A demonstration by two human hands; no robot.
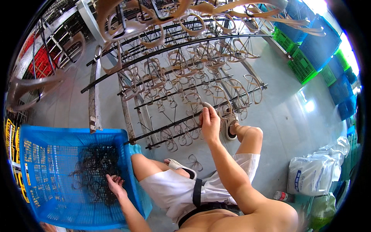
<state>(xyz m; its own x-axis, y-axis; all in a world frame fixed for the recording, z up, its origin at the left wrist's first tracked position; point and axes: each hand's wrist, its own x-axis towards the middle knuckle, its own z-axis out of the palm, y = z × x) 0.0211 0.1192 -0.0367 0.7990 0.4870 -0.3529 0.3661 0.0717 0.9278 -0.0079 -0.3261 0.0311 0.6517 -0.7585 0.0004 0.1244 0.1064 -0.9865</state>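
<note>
While the person crouches on the grey floor (286, 116), their left hand (115, 183) reaches down into the blue plastic crate (42, 154) at their left, fingers loosely curled at the edge of a dark tangled heap of small parts (92, 170), though I cannot tell whether anything is gripped. Their right hand (210, 123) is stretched out ahead to the metal rack (185, 92), fingertips pinched tight on a pale eyeglass-shaped frame (206, 104) at one of the rods, among rows of similar frames hanging there.
</note>
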